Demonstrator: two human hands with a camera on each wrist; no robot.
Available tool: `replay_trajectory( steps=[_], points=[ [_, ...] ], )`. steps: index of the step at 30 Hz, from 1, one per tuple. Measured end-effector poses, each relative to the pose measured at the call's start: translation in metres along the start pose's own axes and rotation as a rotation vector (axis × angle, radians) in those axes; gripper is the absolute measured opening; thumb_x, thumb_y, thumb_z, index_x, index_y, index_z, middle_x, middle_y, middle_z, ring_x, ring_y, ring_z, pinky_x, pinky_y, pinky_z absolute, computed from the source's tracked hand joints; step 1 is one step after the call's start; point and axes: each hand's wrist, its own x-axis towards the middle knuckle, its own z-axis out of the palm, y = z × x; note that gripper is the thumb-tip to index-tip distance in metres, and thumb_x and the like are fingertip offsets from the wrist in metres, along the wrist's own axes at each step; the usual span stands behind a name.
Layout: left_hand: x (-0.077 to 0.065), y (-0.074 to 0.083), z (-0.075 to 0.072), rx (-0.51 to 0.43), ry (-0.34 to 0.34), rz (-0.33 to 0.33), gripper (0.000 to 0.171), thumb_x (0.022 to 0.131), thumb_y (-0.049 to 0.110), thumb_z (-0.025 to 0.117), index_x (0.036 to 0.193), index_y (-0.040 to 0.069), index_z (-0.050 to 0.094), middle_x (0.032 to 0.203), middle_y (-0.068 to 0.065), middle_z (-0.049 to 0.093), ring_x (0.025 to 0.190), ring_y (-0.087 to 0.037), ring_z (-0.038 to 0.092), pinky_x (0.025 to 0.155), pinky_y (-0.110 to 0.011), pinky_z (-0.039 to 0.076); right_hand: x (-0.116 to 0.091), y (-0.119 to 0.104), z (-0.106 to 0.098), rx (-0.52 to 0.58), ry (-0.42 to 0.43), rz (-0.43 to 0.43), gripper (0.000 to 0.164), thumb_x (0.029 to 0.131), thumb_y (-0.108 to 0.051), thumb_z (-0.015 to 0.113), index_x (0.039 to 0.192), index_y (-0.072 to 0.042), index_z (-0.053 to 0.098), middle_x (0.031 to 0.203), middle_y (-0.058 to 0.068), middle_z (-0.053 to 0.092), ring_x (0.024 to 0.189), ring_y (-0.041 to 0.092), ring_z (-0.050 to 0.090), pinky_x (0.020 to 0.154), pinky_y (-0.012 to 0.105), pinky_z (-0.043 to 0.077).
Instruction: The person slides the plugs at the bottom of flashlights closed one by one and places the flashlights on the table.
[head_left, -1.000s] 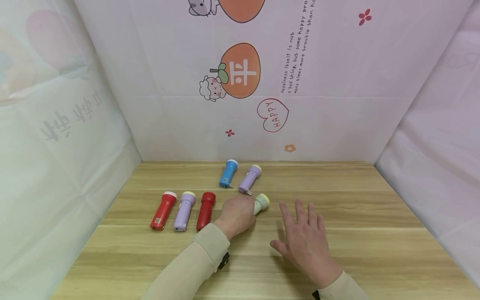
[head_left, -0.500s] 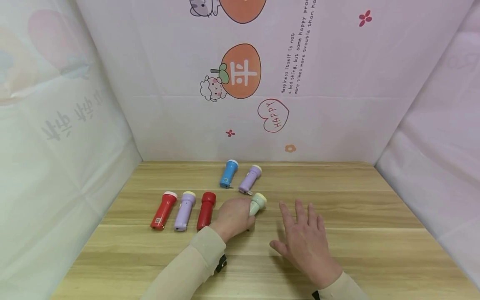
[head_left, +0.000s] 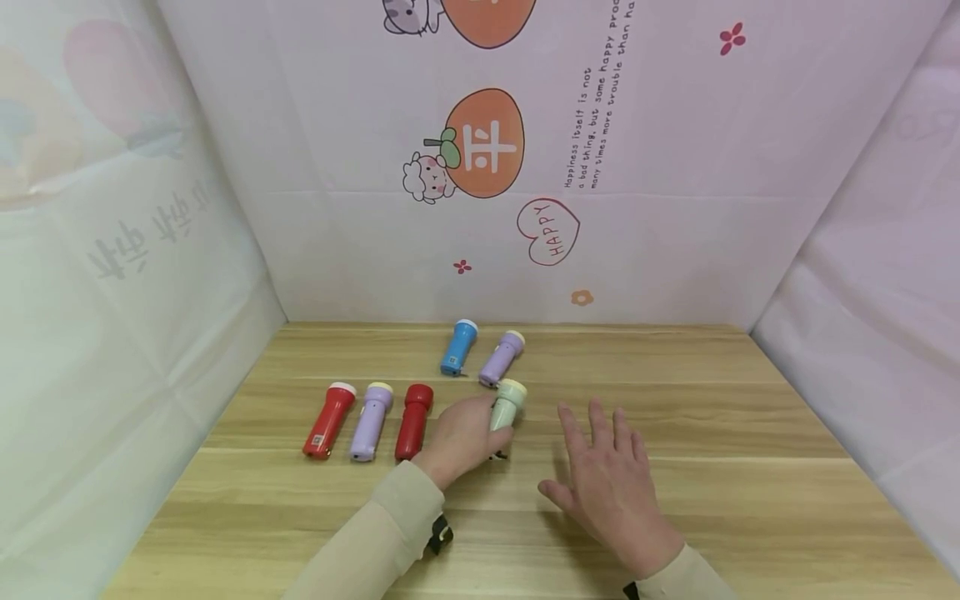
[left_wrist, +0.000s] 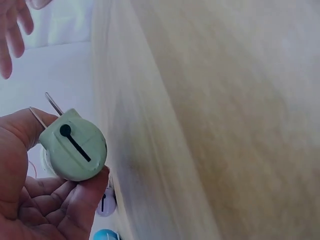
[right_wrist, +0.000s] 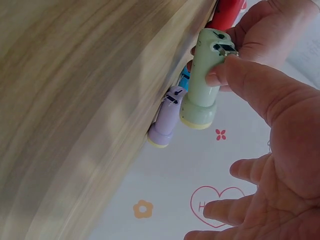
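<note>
My left hand grips a pale green flashlight between thumb and curled fingers, its cream-rimmed head pointing to the back wall. In the left wrist view, the flashlight's round tail with a black slot and a wire loop faces the camera. The right wrist view shows the barrel held above the wood. My right hand stays palm down over the table to the right, fingers spread and holding nothing. Just left of the left hand lies a dark red flashlight.
Left of the dark red one lie a purple flashlight and a red flashlight with a white rim. Farther back are a blue flashlight and another purple flashlight. Printed white cloth walls in the wooden table.
My left hand has drawn slightly left and turned the green flashlight from a rightward slant to nearly straight away from me. My right hand stays in place.
</note>
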Motion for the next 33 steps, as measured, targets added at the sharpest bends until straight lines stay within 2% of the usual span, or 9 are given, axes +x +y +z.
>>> replay_trajectory(
  steps=[5,10,15,22,33],
  points=[
    [-0.004,0.000,-0.002,-0.086,0.017,-0.027,0.018,0.092,0.034,0.072,0.098,0.019,0.065,0.079,0.006,0.060,0.067,-0.012,0.055,0.059,-0.028,0.047,0.000,-0.001,0.000,0.010,0.019,-0.011,0.102,0.079,-0.060,0.084,0.158,-0.011,0.042,0.157,0.035,0.040,0.139,0.064,0.040,0.108,0.076,0.037],
    [-0.009,0.002,-0.006,-0.212,0.026,-0.051,0.024,0.095,0.039,0.072,0.106,0.018,0.066,0.086,0.006,0.065,0.073,-0.012,0.059,0.064,-0.028,0.051,0.001,-0.002,0.001,0.025,0.034,-0.021,0.101,0.079,-0.059,0.085,0.158,-0.010,0.044,0.156,0.034,0.042,0.138,0.063,0.041,0.107,0.076,0.038],
    [-0.012,0.005,-0.007,-0.314,0.033,-0.082,0.027,0.095,0.042,0.072,0.106,0.018,0.066,0.091,0.006,0.068,0.077,-0.012,0.061,0.068,-0.029,0.053,0.003,-0.003,0.000,0.032,0.036,-0.025,0.099,0.081,-0.058,0.084,0.157,-0.009,0.044,0.155,0.032,0.044,0.138,0.061,0.043,0.106,0.075,0.040],
    [-0.014,0.011,-0.010,-0.434,0.035,-0.116,0.030,0.094,0.043,0.071,0.104,0.015,0.067,0.090,0.004,0.070,0.078,-0.013,0.061,0.068,-0.030,0.052,0.004,-0.003,0.000,0.052,0.057,-0.038,0.097,0.082,-0.058,0.082,0.156,-0.007,0.044,0.152,0.030,0.049,0.136,0.058,0.048,0.106,0.072,0.042],
    [-0.021,0.021,-0.013,-0.812,-0.023,-0.197,0.047,0.096,0.043,0.071,0.126,0.007,0.066,0.112,-0.006,0.074,0.095,-0.018,0.068,0.079,-0.034,0.060,0.005,-0.005,0.001,0.070,0.183,-0.135,0.095,0.080,-0.056,0.085,0.149,0.000,0.051,0.138,0.030,0.062,0.125,0.052,0.060,0.103,0.062,0.049]
  ],
)
